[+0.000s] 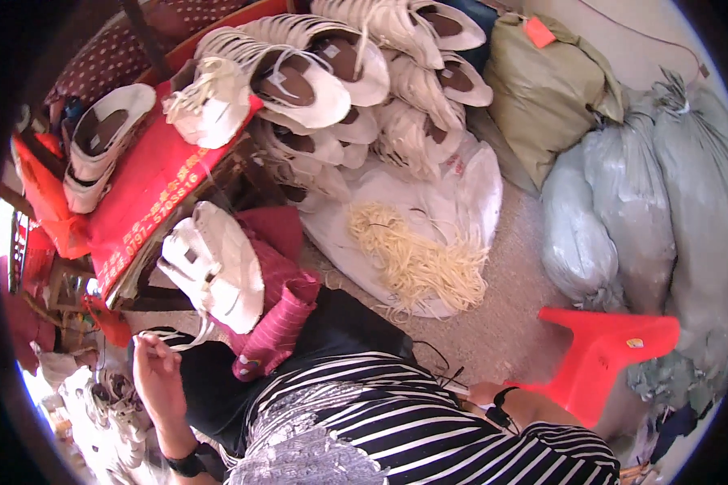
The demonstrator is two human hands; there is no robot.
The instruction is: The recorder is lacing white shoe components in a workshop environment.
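Dusty grey-brown floor (514, 323) fills the middle of the room on my feed, its edges bent by the lens; grey plastic sacks (631, 214) slump along the right side, with an olive sack (542, 93) above them and a red plastic stool (603, 352) just below. Across the floor a white sheet (479, 171) lies spread, bearing a tangled heap of pale yellow strands (425, 259); behind it I see white strappy shoes (319, 101) stacked in a pile. To the left stands a low bench (154, 190) with a red printed cover, one white shoe (109, 133) on it near the far-left edge. Below the bench, the white shoe in work (214, 267) lies on a maroon cloth (279, 311) over the wearer's lap; a white lace (205, 331) runs from it to the left hand (160, 380), whose fingers look pinched together on it; the right hand (485, 394) is low beside the striped top (396, 404), its fingers partly hidden, so I cannot tell how far they are open or what they hold.
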